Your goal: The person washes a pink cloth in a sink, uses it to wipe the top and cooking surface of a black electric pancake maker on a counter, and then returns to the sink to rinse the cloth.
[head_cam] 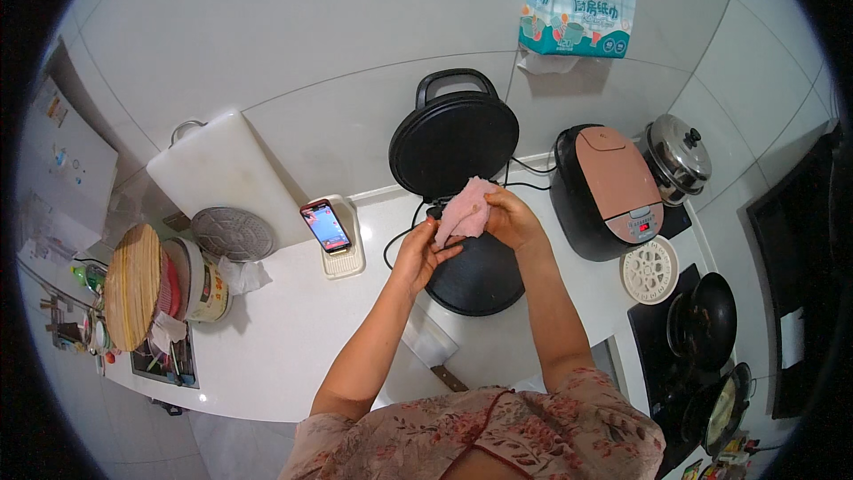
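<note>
A pink cloth [468, 208] is held up between my two hands, above the hinge side of an electric griddle with round black plates. My left hand [421, 255] pinches the cloth's lower left edge, its other fingers spread beneath. My right hand [512, 217] grips the cloth's right side. Behind the cloth stands the griddle's raised lid [454, 143], its handle at the top. The lower plate [476, 280] lies flat on the counter, partly hidden by my hands and forearms. Nearer to me, a cleaver [430, 340] with a wooden handle lies on the counter.
Left of the griddle, a smartphone [325, 225] leans on a cream holder beside a white cutting board [223, 173]. A rice cooker [610, 187] and a steel pot [678, 153] stand right. Black pans [712, 320] sit on the stove. Kitchen paper [578, 3] hangs on the wall.
</note>
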The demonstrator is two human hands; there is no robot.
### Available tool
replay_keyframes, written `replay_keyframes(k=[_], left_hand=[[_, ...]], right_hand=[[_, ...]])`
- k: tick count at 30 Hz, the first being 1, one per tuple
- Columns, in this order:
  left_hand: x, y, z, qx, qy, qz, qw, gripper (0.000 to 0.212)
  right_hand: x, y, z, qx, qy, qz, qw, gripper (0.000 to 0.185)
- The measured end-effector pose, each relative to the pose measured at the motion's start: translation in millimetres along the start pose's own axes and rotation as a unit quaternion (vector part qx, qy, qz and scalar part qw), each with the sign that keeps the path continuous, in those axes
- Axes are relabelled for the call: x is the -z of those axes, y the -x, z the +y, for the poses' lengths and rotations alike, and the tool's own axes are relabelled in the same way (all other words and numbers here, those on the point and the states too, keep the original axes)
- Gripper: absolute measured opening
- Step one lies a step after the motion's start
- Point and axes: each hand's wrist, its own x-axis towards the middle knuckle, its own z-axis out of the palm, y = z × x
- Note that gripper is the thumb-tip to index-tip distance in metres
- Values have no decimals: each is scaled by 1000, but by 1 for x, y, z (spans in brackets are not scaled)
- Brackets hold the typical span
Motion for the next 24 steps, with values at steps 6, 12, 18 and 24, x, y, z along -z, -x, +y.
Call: replay_keyframes(k=[6,12,18,24], left_hand=[[4,-8,-16,6,-94,56,994,15],[21,-7,-30,22,-61,96,993,21],[30,-17,-35,2,-189,108,976,21],[13,-25,-33,-42,-212,75,974,28]], right_hand=[[20,6,14,125,423,63,895,23],[-6,28,50,185,665,-44,723,22],[-2,21,49,152,595,86,784,26],[54,-14,53,198,530,252,785,20]])
